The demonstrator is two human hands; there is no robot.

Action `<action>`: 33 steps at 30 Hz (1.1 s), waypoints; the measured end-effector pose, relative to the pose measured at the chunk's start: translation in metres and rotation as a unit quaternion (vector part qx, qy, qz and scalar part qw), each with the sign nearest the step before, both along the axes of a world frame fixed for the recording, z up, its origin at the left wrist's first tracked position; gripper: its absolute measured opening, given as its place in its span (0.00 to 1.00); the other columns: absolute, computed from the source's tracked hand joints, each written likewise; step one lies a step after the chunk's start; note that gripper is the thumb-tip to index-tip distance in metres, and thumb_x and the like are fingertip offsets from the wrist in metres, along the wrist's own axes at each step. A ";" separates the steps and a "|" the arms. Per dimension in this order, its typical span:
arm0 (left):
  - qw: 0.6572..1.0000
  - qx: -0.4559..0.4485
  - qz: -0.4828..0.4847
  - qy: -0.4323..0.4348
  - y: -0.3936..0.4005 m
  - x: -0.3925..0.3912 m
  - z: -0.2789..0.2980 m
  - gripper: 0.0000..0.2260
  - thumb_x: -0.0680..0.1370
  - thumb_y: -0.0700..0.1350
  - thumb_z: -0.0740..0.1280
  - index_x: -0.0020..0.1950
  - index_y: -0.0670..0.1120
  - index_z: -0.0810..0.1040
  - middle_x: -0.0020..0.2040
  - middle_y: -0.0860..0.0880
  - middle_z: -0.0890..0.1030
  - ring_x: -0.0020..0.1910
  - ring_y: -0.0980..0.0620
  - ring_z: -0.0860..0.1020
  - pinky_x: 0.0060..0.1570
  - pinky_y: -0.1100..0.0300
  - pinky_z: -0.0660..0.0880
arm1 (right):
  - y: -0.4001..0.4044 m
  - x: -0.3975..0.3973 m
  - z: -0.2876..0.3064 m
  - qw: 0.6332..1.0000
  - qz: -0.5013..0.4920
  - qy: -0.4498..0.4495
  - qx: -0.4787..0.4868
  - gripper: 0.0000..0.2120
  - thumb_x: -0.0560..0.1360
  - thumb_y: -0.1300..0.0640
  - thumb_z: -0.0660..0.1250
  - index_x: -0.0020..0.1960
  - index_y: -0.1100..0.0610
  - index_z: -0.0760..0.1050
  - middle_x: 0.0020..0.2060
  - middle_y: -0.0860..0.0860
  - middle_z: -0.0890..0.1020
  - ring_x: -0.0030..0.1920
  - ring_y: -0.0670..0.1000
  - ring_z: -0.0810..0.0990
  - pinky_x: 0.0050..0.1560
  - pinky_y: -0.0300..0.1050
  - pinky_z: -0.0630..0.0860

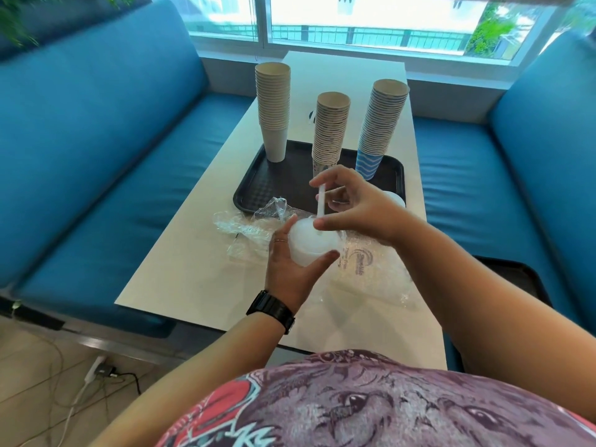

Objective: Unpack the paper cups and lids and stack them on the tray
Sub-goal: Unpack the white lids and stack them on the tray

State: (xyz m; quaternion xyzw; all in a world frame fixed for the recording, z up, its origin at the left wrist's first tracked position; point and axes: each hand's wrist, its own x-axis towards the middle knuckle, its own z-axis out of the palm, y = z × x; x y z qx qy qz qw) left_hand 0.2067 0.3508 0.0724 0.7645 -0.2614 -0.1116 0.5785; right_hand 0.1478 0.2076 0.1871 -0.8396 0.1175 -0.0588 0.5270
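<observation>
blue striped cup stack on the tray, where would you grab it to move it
Grip the blue striped cup stack low, around the bottom cups, coming from its right, open side. It is tall and leans right, so a high grip would likely tip it. The patterned cup stack stands close on its left on the tray.

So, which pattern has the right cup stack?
Blue and white wavy stripes on the right stack, head view.
</observation>
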 end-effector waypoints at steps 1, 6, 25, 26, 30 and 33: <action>1.000 0.000 0.002 -0.005 -0.001 0.000 0.000 0.45 0.60 0.70 0.70 0.73 0.53 0.66 0.67 0.57 0.68 0.67 0.57 0.67 0.63 0.71 0.63 | 0.000 -0.002 -0.005 0.999 -0.007 -0.018 0.032 0.23 0.63 0.50 0.79 0.52 0.38 0.73 0.60 0.54 0.73 0.58 0.52 0.78 0.67 0.53 0.73; 1.000 -0.010 0.008 -0.001 -0.002 0.002 0.000 0.41 0.61 0.68 0.72 0.71 0.59 0.64 0.66 0.56 0.69 0.67 0.52 0.70 0.67 0.54 0.71 | -0.009 -0.014 -0.029 0.994 -0.024 -0.010 0.102 0.25 0.60 0.53 0.79 0.53 0.50 0.71 0.59 0.57 0.76 0.60 0.59 0.77 0.63 0.58 0.75; 0.999 0.019 -0.002 -0.031 -0.018 0.000 0.000 0.47 0.60 0.70 0.69 0.74 0.51 0.64 0.65 0.57 0.66 0.65 0.57 0.67 0.64 0.63 0.66 | -0.041 -0.013 -0.021 0.988 0.023 0.120 -0.095 0.19 0.67 0.52 0.78 0.54 0.47 0.74 0.55 0.45 0.76 0.56 0.46 0.75 0.59 0.42 0.74; 0.999 0.016 0.002 -0.031 -0.019 0.000 -0.001 0.46 0.60 0.69 0.70 0.74 0.51 0.65 0.65 0.57 0.66 0.65 0.57 0.67 0.65 0.62 0.66 | -0.048 -0.012 -0.021 0.991 -0.004 0.104 -0.089 0.20 0.67 0.53 0.78 0.54 0.47 0.74 0.53 0.44 0.76 0.54 0.45 0.75 0.57 0.41 0.74; 1.000 0.008 0.015 -0.023 -0.017 0.002 -0.005 0.42 0.60 0.68 0.72 0.71 0.57 0.64 0.66 0.57 0.67 0.67 0.53 0.68 0.67 0.57 0.69 | -0.103 -0.010 -0.033 0.965 -0.138 0.103 -0.197 0.26 0.65 0.50 0.79 0.58 0.47 0.72 0.58 0.51 0.73 0.55 0.52 0.74 0.53 0.47 0.74; 0.999 0.011 0.022 -0.020 -0.017 0.003 -0.006 0.41 0.60 0.67 0.72 0.70 0.59 0.64 0.66 0.57 0.67 0.67 0.52 0.69 0.67 0.57 0.69 | -0.136 -0.010 -0.050 0.932 -0.160 0.179 -0.271 0.28 0.66 0.50 0.78 0.62 0.50 0.72 0.60 0.54 0.72 0.53 0.52 0.72 0.43 0.43 0.71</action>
